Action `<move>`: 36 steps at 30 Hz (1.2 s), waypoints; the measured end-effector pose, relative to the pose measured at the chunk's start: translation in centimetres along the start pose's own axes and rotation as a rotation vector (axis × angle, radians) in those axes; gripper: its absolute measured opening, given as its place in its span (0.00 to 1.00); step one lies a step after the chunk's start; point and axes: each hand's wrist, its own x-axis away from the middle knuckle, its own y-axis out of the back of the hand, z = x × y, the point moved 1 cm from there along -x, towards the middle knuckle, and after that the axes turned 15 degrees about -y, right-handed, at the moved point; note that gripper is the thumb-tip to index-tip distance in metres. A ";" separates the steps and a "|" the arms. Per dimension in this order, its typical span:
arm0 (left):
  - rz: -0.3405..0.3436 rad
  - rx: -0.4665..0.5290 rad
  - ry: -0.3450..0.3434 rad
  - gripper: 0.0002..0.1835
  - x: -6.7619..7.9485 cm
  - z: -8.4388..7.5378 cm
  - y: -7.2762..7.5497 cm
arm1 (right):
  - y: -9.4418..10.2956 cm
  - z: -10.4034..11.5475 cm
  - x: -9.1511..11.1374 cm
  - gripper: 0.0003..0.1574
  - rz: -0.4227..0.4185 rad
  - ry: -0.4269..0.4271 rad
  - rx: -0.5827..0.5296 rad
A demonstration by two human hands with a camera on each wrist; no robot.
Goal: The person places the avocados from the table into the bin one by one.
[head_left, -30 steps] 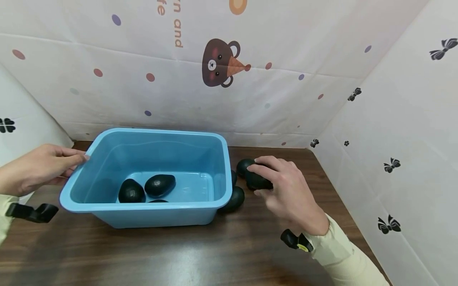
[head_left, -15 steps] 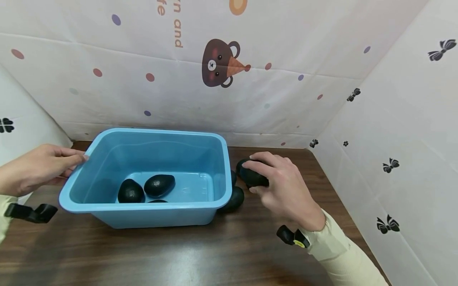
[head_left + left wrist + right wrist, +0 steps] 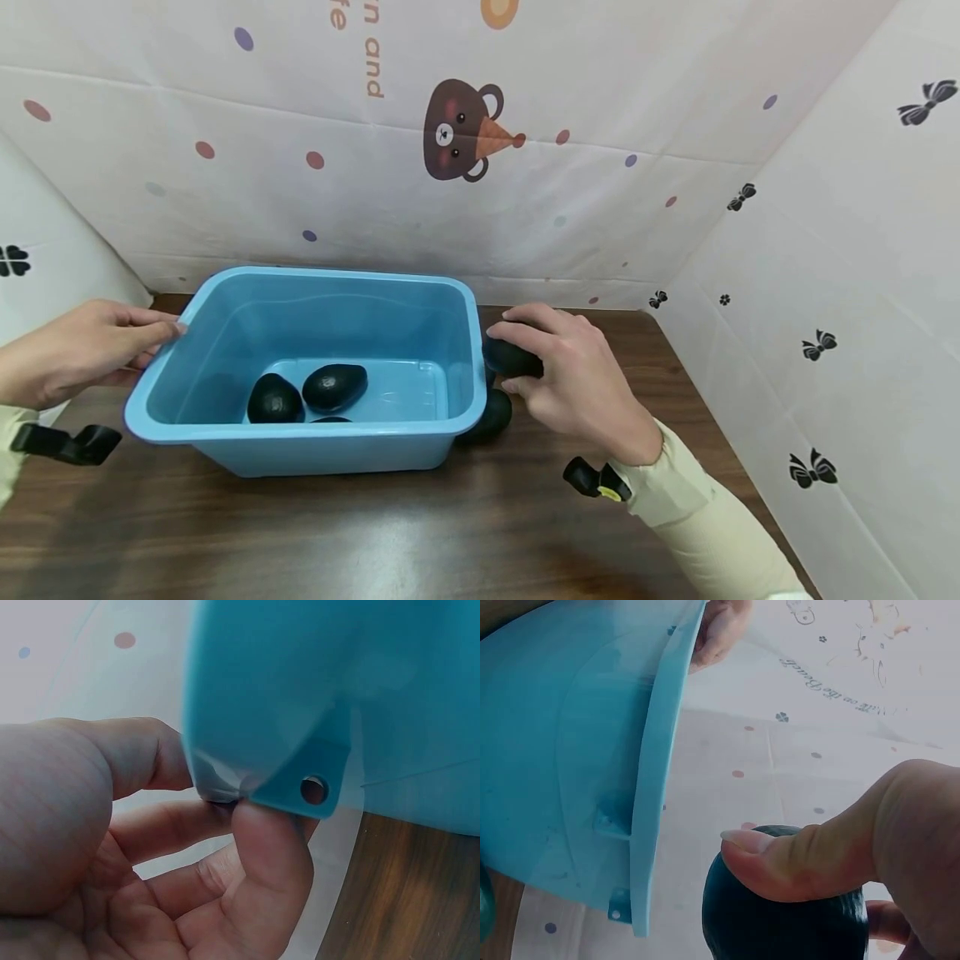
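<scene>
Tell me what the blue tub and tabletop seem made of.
Blue tub: probably moulded plastic, smooth and softly glossy, with a rounded rim and pierced tab. Tabletop: wood or laminate, satin; grain streaks and a blurred highlight leave which open.

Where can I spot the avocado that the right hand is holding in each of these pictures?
Head view: the avocado is just right of centre, in the right hand, to the right of the blue tub.
Left wrist view: not in it.
Right wrist view: bottom edge, right of centre.
Shared landmark: the blue tub, left of centre in head, upper right in left wrist, left in right wrist.
</scene>
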 end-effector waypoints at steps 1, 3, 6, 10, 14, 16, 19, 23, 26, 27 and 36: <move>0.000 0.000 -0.003 0.37 0.0 0.0 0.0 | 0.0 0.1 -0.1 0.31 0.006 -0.001 -0.003; 0.002 -0.001 -0.005 0.38 0.0 0.0 0.0 | -0.1 0.4 -0.4 0.31 0.019 -0.004 -0.003; -0.003 0.002 -0.005 0.38 0.0 0.0 0.0 | -0.3 0.8 -0.8 0.31 0.037 0.001 -0.007; -0.010 0.006 -0.001 0.38 0.0 -0.2 0.0 | -0.5 1.2 -1.5 0.30 0.048 0.014 -0.010; -0.003 0.007 -0.001 0.38 0.0 -0.2 0.1 | -0.7 1.7 -2.3 0.28 0.055 0.040 0.000; 0.002 0.009 -0.002 0.37 0.0 -0.2 0.1 | -0.8 2.0 -2.8 0.28 0.059 0.054 0.004; 0.011 0.018 0.000 0.37 0.0 -0.2 0.1 | -1.1 2.5 -3.3 0.28 0.072 0.070 0.017; 0.022 0.024 0.005 0.37 -0.1 -0.2 0.2 | -1.5 3.0 -3.9 0.27 0.101 0.085 0.020; 0.019 0.020 0.001 0.37 -0.2 -0.1 0.2 | -1.8 3.4 -4.2 0.27 0.116 0.095 0.012; 0.018 0.018 0.000 0.37 -0.2 -0.1 0.2 | -1.9 3.5 -4.4 0.26 0.118 0.100 0.010; 0.009 0.012 -0.004 0.36 0.0 -0.3 0.1 | -2.5 5.0 -5.8 0.27 0.149 0.134 -0.005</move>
